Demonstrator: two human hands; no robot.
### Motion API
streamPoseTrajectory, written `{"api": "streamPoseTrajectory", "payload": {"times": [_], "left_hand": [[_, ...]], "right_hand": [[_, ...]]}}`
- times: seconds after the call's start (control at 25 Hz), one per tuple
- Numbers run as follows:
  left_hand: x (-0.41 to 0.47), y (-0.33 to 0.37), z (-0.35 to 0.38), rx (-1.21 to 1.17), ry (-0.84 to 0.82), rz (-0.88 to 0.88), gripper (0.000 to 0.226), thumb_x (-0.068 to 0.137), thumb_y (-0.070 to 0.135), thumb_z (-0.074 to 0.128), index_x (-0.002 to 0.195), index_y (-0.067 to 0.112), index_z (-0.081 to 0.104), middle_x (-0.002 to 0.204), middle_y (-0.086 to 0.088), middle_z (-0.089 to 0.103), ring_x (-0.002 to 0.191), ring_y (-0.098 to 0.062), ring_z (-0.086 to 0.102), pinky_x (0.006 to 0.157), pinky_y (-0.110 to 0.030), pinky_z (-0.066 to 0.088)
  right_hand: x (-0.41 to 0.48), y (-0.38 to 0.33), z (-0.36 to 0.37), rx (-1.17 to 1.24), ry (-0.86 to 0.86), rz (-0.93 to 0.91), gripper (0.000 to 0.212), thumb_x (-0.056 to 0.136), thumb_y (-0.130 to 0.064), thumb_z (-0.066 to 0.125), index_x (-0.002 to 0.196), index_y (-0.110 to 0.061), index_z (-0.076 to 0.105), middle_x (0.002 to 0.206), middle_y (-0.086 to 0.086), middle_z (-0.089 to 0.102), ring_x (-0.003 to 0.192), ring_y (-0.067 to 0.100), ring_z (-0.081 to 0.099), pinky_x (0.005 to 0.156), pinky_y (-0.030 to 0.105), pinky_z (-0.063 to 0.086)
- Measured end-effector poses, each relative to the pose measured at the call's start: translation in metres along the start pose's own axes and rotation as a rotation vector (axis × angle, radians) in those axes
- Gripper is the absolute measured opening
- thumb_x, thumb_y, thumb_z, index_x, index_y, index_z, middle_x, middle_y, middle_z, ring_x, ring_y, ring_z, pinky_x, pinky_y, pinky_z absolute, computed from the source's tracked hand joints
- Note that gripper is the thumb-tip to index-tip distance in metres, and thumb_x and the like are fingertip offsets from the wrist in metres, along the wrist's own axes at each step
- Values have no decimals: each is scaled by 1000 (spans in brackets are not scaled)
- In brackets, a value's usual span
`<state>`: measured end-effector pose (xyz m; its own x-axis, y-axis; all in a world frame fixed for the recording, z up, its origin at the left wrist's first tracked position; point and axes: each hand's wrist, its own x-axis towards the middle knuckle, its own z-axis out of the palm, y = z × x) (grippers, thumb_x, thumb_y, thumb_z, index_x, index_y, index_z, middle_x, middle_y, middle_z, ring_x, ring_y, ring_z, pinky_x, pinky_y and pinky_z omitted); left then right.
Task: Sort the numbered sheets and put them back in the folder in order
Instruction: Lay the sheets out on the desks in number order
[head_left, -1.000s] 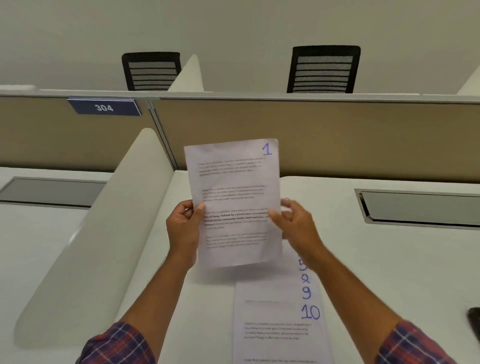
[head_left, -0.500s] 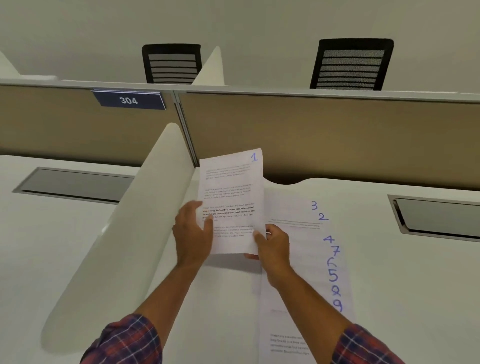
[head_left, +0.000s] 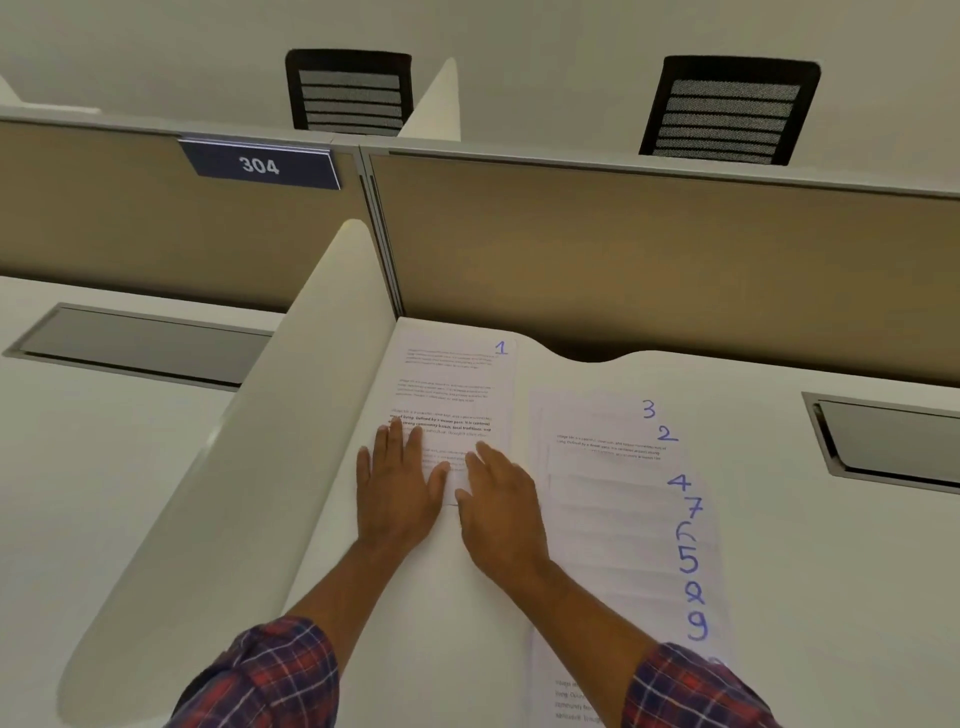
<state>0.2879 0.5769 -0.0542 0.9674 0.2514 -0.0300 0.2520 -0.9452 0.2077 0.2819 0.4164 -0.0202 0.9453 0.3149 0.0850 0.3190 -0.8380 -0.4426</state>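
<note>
In the head view, sheet 1 (head_left: 453, 387) is being pressed flat at frame centre under the left hand (head_left: 397, 493) and right hand (head_left: 501, 514), fingers straight, nothing gripped. The fanned sheets (head_left: 623, 519) at centre right are being risked: a dragged right forearm (head_left: 587, 613) could be scattering them.

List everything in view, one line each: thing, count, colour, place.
sheet 1: one, white, flat on desk beside divider.
fanned sheets: at least eight, white, right of sheet 1.
desk: one, white, beneath sheets.
divider: one, white, left.
partition: two panels, beige, behind desk.
sign 304: one, blue, on partition.
chairs: two, black, beyond partition.
cable flaps: two, grey, in desktops.
left hand: flat, fingers on sheet 1.
right hand: flat, fingers on sheet 1.
</note>
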Motion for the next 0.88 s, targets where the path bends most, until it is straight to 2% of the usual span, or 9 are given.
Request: {"api": "streamPoseTrajectory", "payload": {"times": [0.12,0.2,0.28,0.44,0.64,0.76,0.88], "left_hand": [[8,-9,-2,9,-32,-3,80,99,61,12,166,16,18,174,-11,10,161,-29,5,129,-49,1],[13,-13,-3,12,-35,-11,79,99,57,9,166,16,15,174,-11,7,161,-29,3,130,-50,-1],[15,-15,-3,13,-41,-6,78,99,56,6,167,17,12,174,-11,4,161,-29,0,129,-49,-5],[15,-17,1,6,-35,-2,77,100,55,6,167,16,11,174,-11,3,161,-29,-1,126,-46,-10],[16,-19,1,-2,-23,-1,76,101,54,12,166,15,20,173,-13,12,161,-31,7,129,-51,0],[18,-17,-4,-16,-13,2,75,100,54,18,163,14,28,171,-15,19,160,-33,14,129,-53,6],[21,-7,-7,-41,80,36,72,101,54,25,159,13,36,169,-17,27,158,-36,20,128,-55,6]], "right_hand": [[1,1,4,-78,-290,-73,62,112,-38,38,164,-9,23,173,12,18,160,29,14,129,44,9],[1,-2,4,-110,-331,-92,66,112,-42,34,166,-11,13,175,10,5,162,28,2,129,43,1],[3,-4,5,-120,-366,-83,69,111,-46,33,166,-12,9,175,8,-1,162,26,-3,129,43,-1],[6,-4,4,-152,-391,-82,72,110,-49,33,166,-13,8,175,7,-1,162,26,-3,129,44,0],[6,-1,-4,-91,-391,-94,71,110,-48,36,166,-13,10,175,6,2,162,23,0,129,42,4],[7,6,-16,20,-328,-58,70,109,-48,39,166,-16,14,175,3,5,161,21,5,129,39,9],[10,27,-35,93,-235,45,67,109,-49,43,165,-20,21,174,0,14,160,19,14,127,38,15]]}}
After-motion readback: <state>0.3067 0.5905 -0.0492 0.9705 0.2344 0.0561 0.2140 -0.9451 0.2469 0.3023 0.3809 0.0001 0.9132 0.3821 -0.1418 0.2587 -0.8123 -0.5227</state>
